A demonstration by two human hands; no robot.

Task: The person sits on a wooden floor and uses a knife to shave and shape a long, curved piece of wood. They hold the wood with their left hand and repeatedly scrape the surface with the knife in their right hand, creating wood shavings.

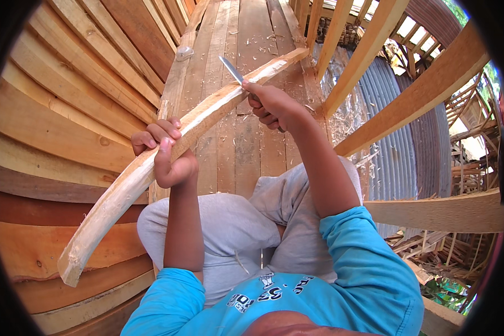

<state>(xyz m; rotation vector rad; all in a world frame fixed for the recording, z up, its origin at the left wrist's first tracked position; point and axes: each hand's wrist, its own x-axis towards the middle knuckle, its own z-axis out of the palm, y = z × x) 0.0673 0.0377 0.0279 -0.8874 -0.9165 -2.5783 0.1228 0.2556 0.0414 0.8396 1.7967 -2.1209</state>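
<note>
A long pale wooden pole slants across in front of me, from the lower left up to the far right. Part of its bark-brown surface is shaved to white wood. My left hand is closed around its middle, thumb lying along the near side. My right hand grips a knife by its handle, which the fingers mostly hide. The knife's blade points up and to the left, lying over the pole's far half, close against the wood.
I sit with bent knees in grey trousers on a plank floor strewn with shavings. A board wall rises at my left. Wooden rails stand at my right, with corrugated metal sheets beyond and below. A small clear object sits by the wall.
</note>
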